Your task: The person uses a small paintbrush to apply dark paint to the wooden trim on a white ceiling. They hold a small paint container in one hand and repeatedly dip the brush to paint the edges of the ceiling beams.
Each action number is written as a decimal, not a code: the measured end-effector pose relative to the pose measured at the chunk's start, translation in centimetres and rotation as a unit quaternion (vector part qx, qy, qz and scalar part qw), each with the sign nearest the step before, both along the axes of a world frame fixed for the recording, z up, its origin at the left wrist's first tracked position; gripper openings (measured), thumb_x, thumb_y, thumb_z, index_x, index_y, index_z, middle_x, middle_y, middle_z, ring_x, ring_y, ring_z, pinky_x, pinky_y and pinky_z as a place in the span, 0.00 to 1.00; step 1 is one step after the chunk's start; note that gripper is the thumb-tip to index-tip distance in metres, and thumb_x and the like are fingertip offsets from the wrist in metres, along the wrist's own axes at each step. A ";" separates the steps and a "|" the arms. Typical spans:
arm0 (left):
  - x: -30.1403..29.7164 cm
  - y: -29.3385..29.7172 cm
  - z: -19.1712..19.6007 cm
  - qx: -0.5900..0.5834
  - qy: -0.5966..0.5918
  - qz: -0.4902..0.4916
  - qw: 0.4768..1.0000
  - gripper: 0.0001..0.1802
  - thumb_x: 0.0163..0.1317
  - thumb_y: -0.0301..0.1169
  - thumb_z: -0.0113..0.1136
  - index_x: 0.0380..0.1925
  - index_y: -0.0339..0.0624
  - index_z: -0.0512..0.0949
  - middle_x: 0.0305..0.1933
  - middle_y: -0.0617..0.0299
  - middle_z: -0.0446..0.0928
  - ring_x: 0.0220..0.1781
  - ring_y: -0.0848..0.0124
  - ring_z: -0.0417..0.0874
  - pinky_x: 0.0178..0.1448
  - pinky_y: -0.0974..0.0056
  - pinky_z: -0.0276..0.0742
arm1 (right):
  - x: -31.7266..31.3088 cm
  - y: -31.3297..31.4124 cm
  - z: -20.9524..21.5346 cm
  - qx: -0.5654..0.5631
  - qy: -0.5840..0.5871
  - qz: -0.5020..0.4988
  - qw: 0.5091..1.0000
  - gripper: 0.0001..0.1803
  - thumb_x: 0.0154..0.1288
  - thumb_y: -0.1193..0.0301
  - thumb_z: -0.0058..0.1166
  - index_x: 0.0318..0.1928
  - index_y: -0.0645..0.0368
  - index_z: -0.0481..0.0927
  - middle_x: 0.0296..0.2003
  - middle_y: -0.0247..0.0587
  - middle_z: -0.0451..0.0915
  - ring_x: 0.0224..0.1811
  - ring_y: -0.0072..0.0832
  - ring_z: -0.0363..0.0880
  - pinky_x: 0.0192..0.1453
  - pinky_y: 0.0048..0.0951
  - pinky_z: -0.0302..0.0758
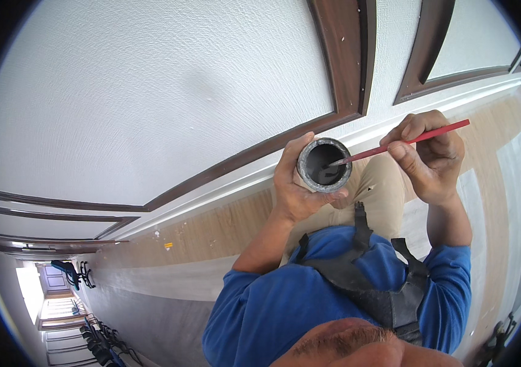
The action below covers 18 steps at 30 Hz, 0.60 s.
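My left hand (pixel 294 189) is wrapped round a small round can (pixel 302 166) with a grey-smeared rim, tilted so that its dark inside shows. Some dark liquid, seemingly paint, lies in it. Between the thumb and fingers of my right hand (pixel 434 156) is a thin paintbrush with a red handle (pixel 440 131). The brush slants down to the left, and its tip reaches over the rim into the can. Both hands are in front of my body, close to the wall.
A white textured wall (pixel 150 92) with dark brown frame moulding (pixel 349 55) rises ahead. White baseboard runs along its foot. The wood-look floor (pixel 199 238) is partly covered by pale sheeting (pixel 168 278). Dark chairs (pixel 104 342) stand far left, near a bright window (pixel 29 293).
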<state>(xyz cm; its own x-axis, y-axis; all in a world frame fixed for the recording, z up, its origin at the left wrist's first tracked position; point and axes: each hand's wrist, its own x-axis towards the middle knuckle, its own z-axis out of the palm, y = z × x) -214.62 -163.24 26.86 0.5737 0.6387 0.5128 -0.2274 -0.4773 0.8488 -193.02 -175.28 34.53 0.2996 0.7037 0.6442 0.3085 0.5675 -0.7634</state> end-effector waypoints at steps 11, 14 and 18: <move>-0.1 0.3 -0.1 -0.027 0.003 0.015 1.000 0.58 0.41 0.42 0.86 0.68 0.28 0.63 0.58 0.50 0.78 0.61 0.63 0.81 0.65 0.60 0.78 | 0.1 0.8 -1.2 -0.087 0.193 -0.010 0.977 0.12 0.71 0.67 0.62 0.43 0.60 0.73 0.31 0.45 0.85 0.32 0.24 0.85 0.29 0.19 0.77; 0.0 0.4 -0.2 -0.026 0.000 0.019 0.999 0.58 0.40 0.42 0.87 0.68 0.28 0.63 0.58 0.50 0.78 0.61 0.63 0.81 0.65 0.60 0.78 | 0.2 1.0 -1.9 -0.083 0.213 0.020 0.973 0.11 0.72 0.68 0.61 0.43 0.60 0.73 0.32 0.47 0.85 0.32 0.24 0.86 0.29 0.19 0.77; 0.0 0.3 0.3 -0.045 0.004 0.021 0.999 0.59 0.40 0.43 0.86 0.68 0.28 0.62 0.59 0.50 0.78 0.60 0.63 0.81 0.65 0.60 0.78 | 0.1 1.0 -1.7 -0.068 0.227 0.030 0.971 0.11 0.71 0.69 0.61 0.43 0.60 0.73 0.33 0.47 0.85 0.33 0.24 0.86 0.29 0.19 0.77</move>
<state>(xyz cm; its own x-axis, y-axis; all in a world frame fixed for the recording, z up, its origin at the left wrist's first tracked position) -214.59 -162.93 27.14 0.5491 0.7054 0.4482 -0.2023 -0.4081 0.8902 -192.95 -174.29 32.78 0.4873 0.7980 0.3547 -0.1085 0.4583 -0.8821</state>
